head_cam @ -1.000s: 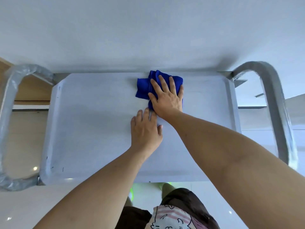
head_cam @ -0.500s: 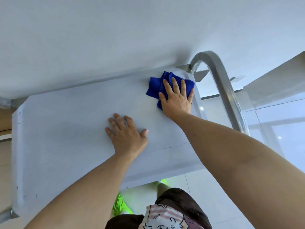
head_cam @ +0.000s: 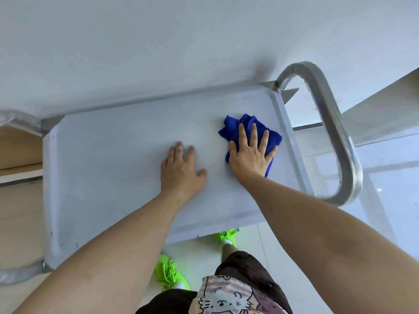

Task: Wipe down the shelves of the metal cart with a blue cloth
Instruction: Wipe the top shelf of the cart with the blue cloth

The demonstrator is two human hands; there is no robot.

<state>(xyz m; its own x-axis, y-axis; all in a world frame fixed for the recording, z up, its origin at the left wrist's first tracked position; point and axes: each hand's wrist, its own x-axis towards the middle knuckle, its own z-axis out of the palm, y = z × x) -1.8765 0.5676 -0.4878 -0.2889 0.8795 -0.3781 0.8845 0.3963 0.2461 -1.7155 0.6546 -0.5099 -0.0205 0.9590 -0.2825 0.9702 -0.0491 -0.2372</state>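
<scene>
The right hand (head_cam: 250, 155) lies flat with its fingers straight and spread, pressing down on the crumpled bright blue cloth (head_cam: 247, 130). The cloth sticks out past the fingertips and by the wrist. A flat hand like this probably helps the cloth rub a wide patch at once. The left hand (head_cam: 181, 171) rests just beside the right hand, flat and open on the bare metal, and it holds nothing. It looks like it is there to keep the person steady, and maybe to stop the cart from rolling. Both hands are on the pale grey metal top shelf (head_cam: 102, 166) of the cart. This shelf is like a shallow tray with a low raised rim, and only the cloth and the hands are on it. The cloth sits close to the rim on the right hand's outer side, near the shiny bent metal handle (head_cam: 335, 137). Below the arms are bright green shoes (head_cam: 170, 273) on the floor. Lower shelves are hidden.
</scene>
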